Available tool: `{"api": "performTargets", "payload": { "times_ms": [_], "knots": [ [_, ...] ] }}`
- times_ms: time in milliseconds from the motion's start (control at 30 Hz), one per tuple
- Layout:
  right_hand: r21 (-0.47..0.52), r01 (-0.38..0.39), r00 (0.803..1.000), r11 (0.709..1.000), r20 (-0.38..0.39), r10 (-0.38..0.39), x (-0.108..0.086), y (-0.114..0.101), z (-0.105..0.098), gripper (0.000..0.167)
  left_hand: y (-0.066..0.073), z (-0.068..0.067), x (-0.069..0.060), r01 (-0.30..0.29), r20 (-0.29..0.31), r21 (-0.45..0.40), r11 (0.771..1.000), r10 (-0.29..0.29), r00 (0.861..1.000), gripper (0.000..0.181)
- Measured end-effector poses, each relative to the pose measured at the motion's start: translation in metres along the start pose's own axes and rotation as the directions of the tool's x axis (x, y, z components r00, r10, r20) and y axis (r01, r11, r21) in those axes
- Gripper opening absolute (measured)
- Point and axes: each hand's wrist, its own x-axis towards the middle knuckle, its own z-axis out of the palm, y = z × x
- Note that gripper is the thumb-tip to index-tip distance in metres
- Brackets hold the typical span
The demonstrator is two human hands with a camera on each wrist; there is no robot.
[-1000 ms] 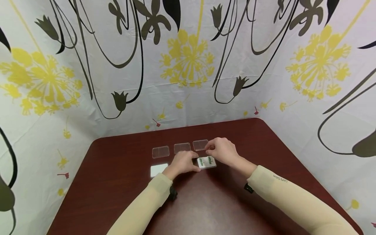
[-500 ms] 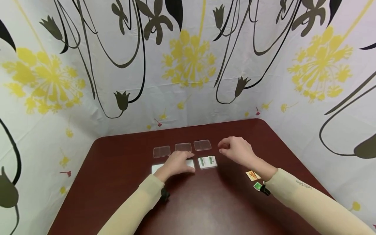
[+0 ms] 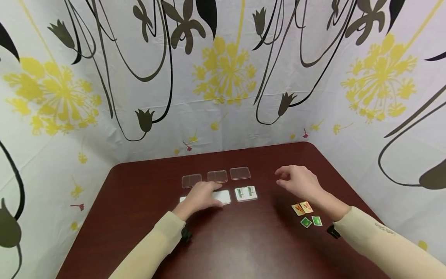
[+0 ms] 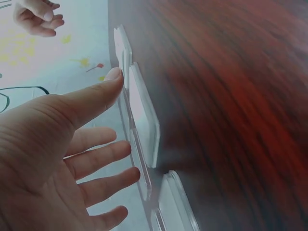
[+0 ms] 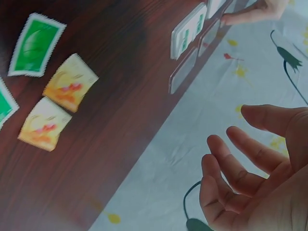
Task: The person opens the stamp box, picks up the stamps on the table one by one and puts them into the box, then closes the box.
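Observation:
My left hand (image 3: 200, 195) hovers over the front row of shallow cases, fingers spread and holding nothing; in the left wrist view its thumb and fingers (image 4: 103, 149) are extended. Beneath and beside it lie a white-filled case (image 3: 223, 197) and another white one (image 3: 182, 199), mostly hidden by the hand. A third case (image 3: 246, 193), with green-printed white contents, lies to its right. My right hand (image 3: 300, 181) is in the air at the right, fingers loosely bent around nothing. Nearest it are two orange serrated-edged squares (image 3: 302, 208) and two green ones (image 5: 37, 45).
Three clear shallow lids or trays (image 3: 191, 180) form a row behind the cases. The dark red wooden table (image 3: 244, 240) meets a flower-printed white cloth (image 3: 223, 128) at the back and sides.
My right hand has moved right, away from the green-printed case. My left hand has drawn back left, uncovering the middle white case. The orange and green squares have come into sight.

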Motion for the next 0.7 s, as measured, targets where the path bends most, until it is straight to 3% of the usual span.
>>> {"api": "performTargets", "payload": {
  "times_ms": [400,700],
  "knots": [
    [-0.015,-0.082,0.996,0.997,0.043,0.083,-0.027,0.038,-0.001,0.033,-0.012,0.007,-0.012,0.001,-0.014,-0.020,1.000,-0.001,1.000,0.065],
    [-0.046,-0.116,0.989,0.992,0.091,0.120,-0.047,0.056,0.019,0.039,-0.017,0.010,-0.014,-0.002,-0.031,-0.024,1.000,0.001,1.000,0.062]
  ]
}}
